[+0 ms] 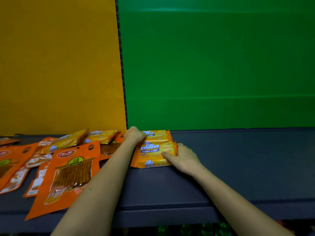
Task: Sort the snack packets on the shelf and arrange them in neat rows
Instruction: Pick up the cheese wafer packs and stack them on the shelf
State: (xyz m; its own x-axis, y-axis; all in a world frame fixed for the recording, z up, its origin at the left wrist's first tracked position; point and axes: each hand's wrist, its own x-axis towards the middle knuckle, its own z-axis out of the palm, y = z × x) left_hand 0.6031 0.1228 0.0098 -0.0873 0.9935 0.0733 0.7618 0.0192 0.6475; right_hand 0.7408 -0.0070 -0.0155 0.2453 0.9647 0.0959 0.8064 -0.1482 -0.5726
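Left grip (134, 134) curls round the left end of the rear Cal Cheese packet (157, 134), while the right grip (183, 157) clasps the right end of the front Cal Cheese packet (153, 155), thumb on top. Behind, a green panel (213, 65) meets a yellow panel (59, 65). On the dark shelf (238, 159) the two packets lie touching, one behind the other; orange stick-snack pouches (71, 176) and loose wafer packets (102, 136) sprawl at left.

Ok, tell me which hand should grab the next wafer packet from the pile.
Left, probably. The left hand, gripping the back packet, sits beside the loose wafer packet; the right hand holds the front packet, farther away.
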